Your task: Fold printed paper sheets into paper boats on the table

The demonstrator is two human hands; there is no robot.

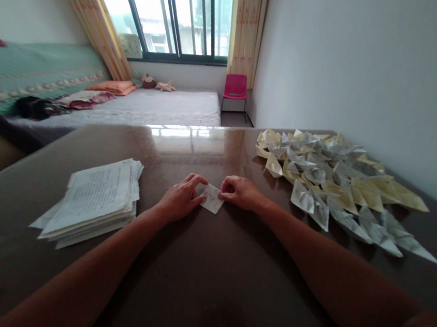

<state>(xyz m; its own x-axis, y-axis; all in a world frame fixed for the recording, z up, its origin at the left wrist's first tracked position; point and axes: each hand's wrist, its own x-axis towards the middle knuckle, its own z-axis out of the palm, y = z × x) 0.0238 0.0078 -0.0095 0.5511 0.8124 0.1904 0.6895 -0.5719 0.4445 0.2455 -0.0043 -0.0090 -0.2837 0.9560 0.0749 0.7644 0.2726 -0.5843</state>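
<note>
A small square of folded paper point(212, 200) with printed marks lies on the brown table point(200, 265), one corner towards me. At its left side my left hand point(183, 197) grips the edge, thumb and index finger curled around the corner. My right hand point(242, 192) pinches the right corner between thumb and fingertips. Both forearms rest near the glossy tabletop. Left of my left hand sits a stack of printed sheets point(92, 199), its edges uneven. Many folded paper boats point(319, 169), white and yellowish, crowd the table's right side.
Beyond the table's far edge is a bed point(178, 104) with an orange folded cloth point(113, 87) and stuffed toys point(149, 81). A pink chair point(236, 87) stands below the window. A white wall point(361, 69) runs along the right, close behind the boats.
</note>
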